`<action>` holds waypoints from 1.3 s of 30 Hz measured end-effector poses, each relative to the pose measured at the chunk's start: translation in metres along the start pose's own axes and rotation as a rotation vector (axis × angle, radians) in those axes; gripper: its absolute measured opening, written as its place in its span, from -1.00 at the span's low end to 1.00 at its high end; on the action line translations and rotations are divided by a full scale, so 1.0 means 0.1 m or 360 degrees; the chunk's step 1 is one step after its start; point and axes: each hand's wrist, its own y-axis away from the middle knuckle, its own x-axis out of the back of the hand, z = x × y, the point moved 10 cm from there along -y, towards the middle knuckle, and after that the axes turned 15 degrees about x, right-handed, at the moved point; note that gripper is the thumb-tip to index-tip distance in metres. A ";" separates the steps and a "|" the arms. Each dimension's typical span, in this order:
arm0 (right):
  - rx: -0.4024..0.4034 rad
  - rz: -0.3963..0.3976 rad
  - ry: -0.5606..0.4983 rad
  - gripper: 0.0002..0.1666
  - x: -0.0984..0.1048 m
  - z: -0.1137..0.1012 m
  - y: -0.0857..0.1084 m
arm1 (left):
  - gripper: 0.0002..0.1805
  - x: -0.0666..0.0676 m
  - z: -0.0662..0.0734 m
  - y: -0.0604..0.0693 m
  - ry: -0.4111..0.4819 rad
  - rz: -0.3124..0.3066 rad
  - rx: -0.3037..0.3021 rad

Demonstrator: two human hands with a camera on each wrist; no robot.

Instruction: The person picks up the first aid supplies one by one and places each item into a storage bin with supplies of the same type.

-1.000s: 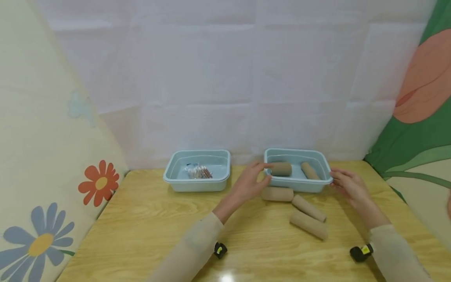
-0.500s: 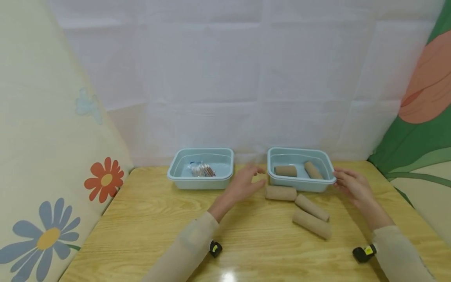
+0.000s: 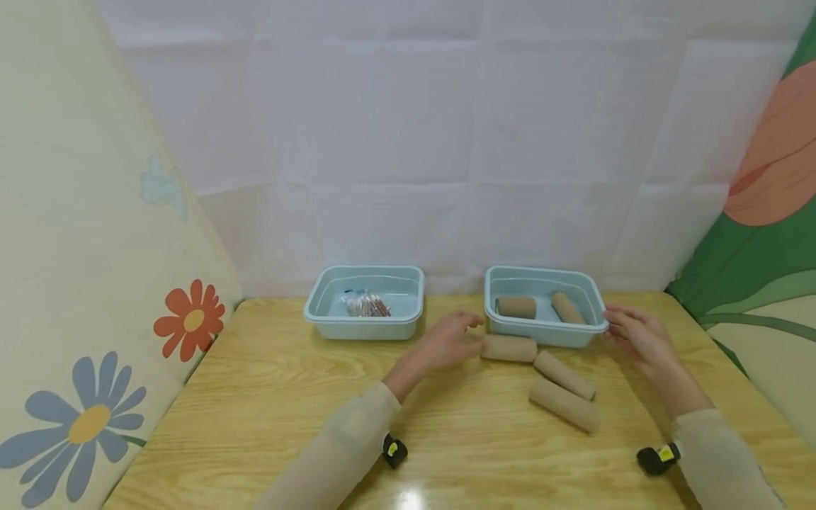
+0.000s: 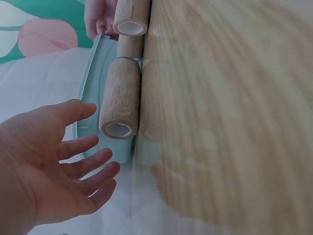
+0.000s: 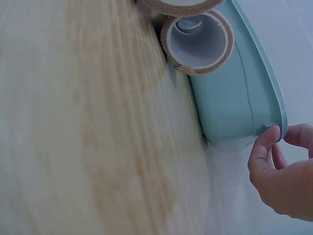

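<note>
My left hand (image 3: 446,343) is beside the left end of a tan, crinkled bandage roll (image 3: 508,348) on the table. In the left wrist view its fingers are spread and relaxed, with no roll in them; that roll's white core (image 4: 119,129) faces the palm. My right hand (image 3: 642,338) pinches the right corner of the right light-blue tub (image 3: 542,329); the right wrist view has thumb and finger on its rim (image 5: 281,128). Two similar rolls (image 3: 516,307) lie inside the tub. Two more, a thinner one (image 3: 564,375) and a thicker one (image 3: 564,406), lie in front.
A second light-blue tub (image 3: 363,329) stands to the left, holding a clear packet of thin sticks (image 3: 366,304). Behind both tubs hangs a white cloth (image 3: 357,142). Flower-printed cloths flank the wooden table (image 3: 274,425).
My left hand has come away from the right tub's left rim and lowered towards the nearest roll. The right hand stays at the tub's right corner. The view has shifted slightly.
</note>
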 end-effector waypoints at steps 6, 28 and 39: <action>0.0002 0.0006 -0.0029 -0.81 0.01 0.02 -0.01 | -0.47 -0.07 0.01 0.02 0.0011 -0.0029 -0.0018; 0.0031 0.0007 0.0010 -0.83 0.01 0.00 0.00 | -0.68 -0.17 0.05 0.01 0.0045 -0.0050 -0.0052; -0.0027 0.0024 0.0003 -0.85 0.02 0.03 -0.01 | -0.60 -0.25 0.09 0.02 -0.0063 -0.0071 -0.0128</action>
